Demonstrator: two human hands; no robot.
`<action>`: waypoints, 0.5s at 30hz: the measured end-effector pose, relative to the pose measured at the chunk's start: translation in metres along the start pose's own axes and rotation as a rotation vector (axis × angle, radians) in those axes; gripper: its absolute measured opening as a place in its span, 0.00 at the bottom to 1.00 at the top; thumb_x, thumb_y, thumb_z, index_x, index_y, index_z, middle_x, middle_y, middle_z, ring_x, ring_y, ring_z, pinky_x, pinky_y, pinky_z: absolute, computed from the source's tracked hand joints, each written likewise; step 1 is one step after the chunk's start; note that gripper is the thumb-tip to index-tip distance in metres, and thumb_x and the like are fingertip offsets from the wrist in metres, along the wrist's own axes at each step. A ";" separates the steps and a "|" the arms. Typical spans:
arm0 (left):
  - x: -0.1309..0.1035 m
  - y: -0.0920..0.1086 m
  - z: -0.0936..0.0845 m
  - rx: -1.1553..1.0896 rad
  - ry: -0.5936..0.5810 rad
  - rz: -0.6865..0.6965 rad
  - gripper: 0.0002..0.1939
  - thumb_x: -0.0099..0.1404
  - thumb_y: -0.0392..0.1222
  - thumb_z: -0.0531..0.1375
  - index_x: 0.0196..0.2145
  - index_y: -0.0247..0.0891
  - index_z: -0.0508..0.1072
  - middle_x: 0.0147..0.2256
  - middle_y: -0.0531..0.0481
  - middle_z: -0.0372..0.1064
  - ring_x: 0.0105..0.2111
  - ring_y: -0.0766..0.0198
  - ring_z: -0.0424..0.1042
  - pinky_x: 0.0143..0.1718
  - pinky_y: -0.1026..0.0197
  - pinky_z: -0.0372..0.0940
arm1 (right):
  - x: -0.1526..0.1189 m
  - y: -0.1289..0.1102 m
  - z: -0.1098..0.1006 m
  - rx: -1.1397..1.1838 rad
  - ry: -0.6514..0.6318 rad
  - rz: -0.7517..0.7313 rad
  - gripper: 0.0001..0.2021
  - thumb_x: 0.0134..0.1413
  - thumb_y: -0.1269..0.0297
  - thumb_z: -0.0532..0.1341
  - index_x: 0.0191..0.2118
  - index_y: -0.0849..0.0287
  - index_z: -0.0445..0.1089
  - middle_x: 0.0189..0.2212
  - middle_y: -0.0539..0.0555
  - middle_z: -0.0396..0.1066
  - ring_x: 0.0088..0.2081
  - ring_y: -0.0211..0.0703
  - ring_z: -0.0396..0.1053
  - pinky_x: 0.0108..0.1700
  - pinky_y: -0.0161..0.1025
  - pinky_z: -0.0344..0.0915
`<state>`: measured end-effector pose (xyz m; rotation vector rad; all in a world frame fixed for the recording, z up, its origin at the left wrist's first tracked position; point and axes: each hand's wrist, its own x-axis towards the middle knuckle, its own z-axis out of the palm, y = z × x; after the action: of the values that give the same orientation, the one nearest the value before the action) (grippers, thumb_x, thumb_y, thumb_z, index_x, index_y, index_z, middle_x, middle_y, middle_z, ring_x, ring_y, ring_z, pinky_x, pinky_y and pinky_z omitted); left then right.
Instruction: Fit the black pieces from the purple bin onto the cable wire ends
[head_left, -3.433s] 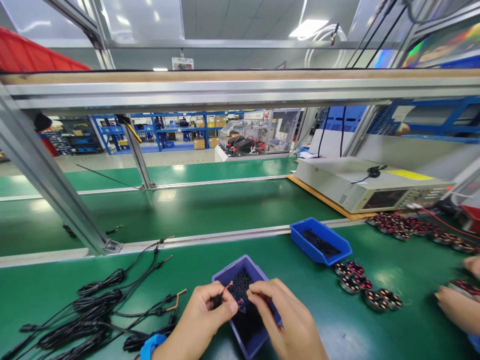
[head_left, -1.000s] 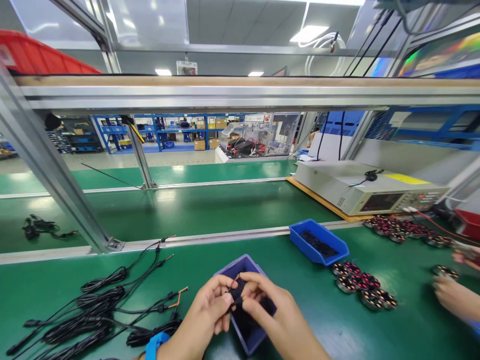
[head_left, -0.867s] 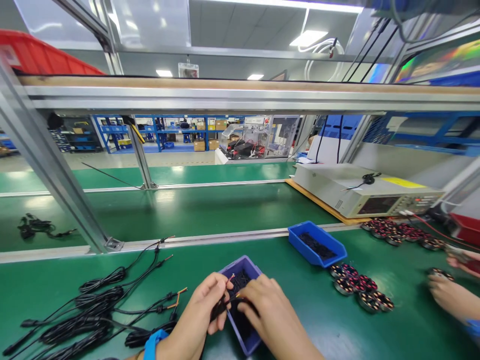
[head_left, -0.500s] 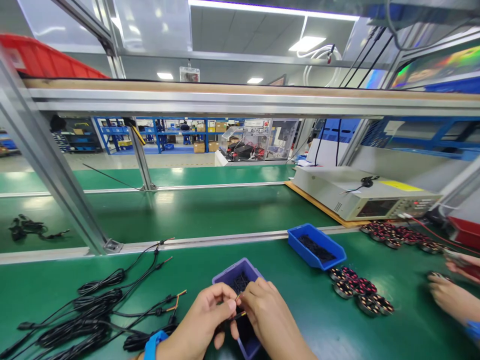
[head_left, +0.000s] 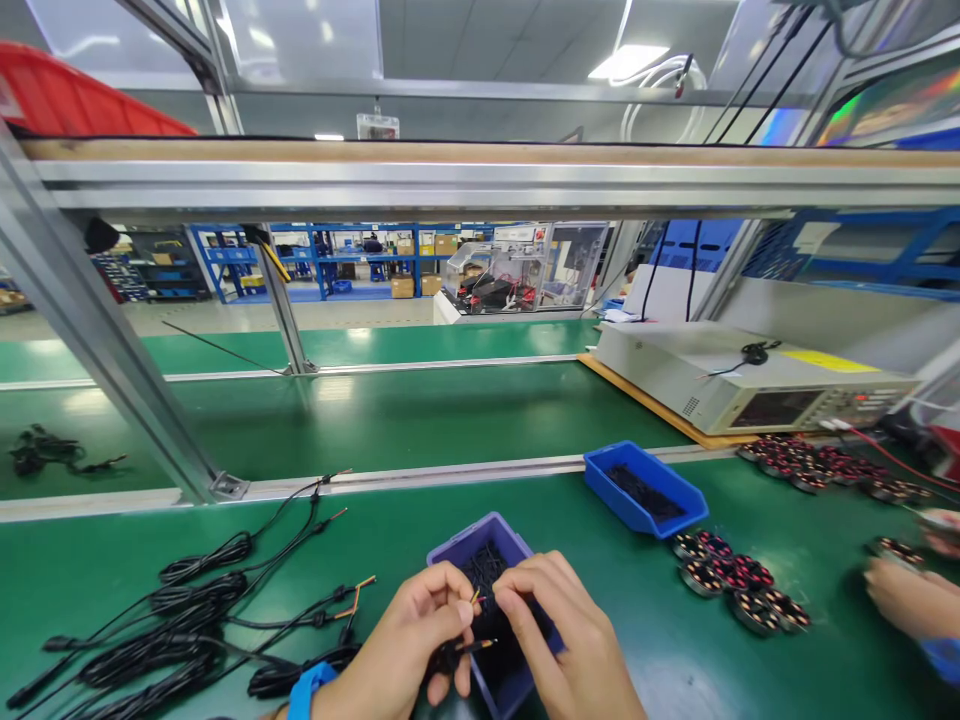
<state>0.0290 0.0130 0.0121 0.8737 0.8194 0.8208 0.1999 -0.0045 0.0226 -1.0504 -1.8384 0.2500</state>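
Note:
My left hand (head_left: 420, 625) pinches a black cable (head_left: 448, 655) near its end, where thin coloured wires (head_left: 475, 597) stick out past the fingertips. Another stripped lead points to the right below them. Just right of these wires is my right hand (head_left: 566, 630), thumb and forefinger brought together; whatever is between them is too small to make out. Both hands are over a purple bin (head_left: 459, 541) holding many small black pieces (head_left: 486, 563). Several coiled black cables (head_left: 191, 610) with bare coloured ends lie left of my left hand.
Right of the bin stands a blue tray (head_left: 598, 482) of black pieces. Beside it are round copper-wound motor parts (head_left: 731, 570), with more near a grey instrument (head_left: 750, 385). Another person's hand (head_left: 907, 598) works at the right edge. A metal post (head_left: 112, 300) and shelf beam (head_left: 480, 188) frame the bench.
My right hand has drawn back to the right from the wire ends, leaving a gap between the hands. My left hand stays on the cable. The view has shifted slightly.

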 end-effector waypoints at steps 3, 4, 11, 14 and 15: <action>-0.002 0.000 0.000 0.003 0.002 -0.006 0.19 0.54 0.54 0.68 0.29 0.38 0.66 0.22 0.58 0.65 0.14 0.72 0.66 0.11 0.72 0.39 | -0.001 -0.001 0.001 0.002 0.009 -0.007 0.10 0.66 0.72 0.54 0.33 0.54 0.67 0.28 0.50 0.71 0.31 0.44 0.67 0.36 0.38 0.65; -0.002 0.001 0.000 0.005 0.002 -0.008 0.19 0.54 0.54 0.68 0.29 0.38 0.66 0.22 0.58 0.65 0.14 0.72 0.66 0.11 0.72 0.39 | -0.001 -0.001 0.001 0.002 0.009 -0.009 0.10 0.66 0.72 0.54 0.33 0.54 0.67 0.28 0.50 0.71 0.31 0.43 0.67 0.36 0.38 0.65; 0.000 0.001 -0.001 0.009 -0.012 0.001 0.19 0.55 0.54 0.67 0.30 0.38 0.66 0.23 0.57 0.65 0.14 0.72 0.66 0.11 0.72 0.40 | 0.000 -0.002 0.004 0.003 0.007 -0.033 0.10 0.66 0.73 0.55 0.32 0.54 0.66 0.27 0.49 0.71 0.30 0.43 0.67 0.35 0.37 0.64; 0.001 0.000 -0.001 -0.006 -0.008 0.004 0.18 0.55 0.53 0.68 0.30 0.38 0.66 0.22 0.57 0.65 0.14 0.72 0.66 0.11 0.73 0.40 | 0.001 -0.002 0.004 -0.001 0.023 -0.026 0.10 0.66 0.72 0.55 0.32 0.54 0.67 0.27 0.50 0.71 0.30 0.43 0.68 0.35 0.38 0.65; 0.001 -0.001 -0.001 -0.008 -0.006 0.006 0.18 0.55 0.53 0.68 0.29 0.38 0.66 0.22 0.58 0.65 0.14 0.72 0.66 0.11 0.73 0.40 | 0.001 -0.002 0.003 -0.003 0.032 -0.021 0.10 0.66 0.71 0.55 0.32 0.54 0.67 0.27 0.50 0.71 0.30 0.44 0.69 0.35 0.38 0.65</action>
<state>0.0291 0.0137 0.0108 0.8716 0.8077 0.8256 0.1963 -0.0038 0.0227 -1.0314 -1.8210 0.2169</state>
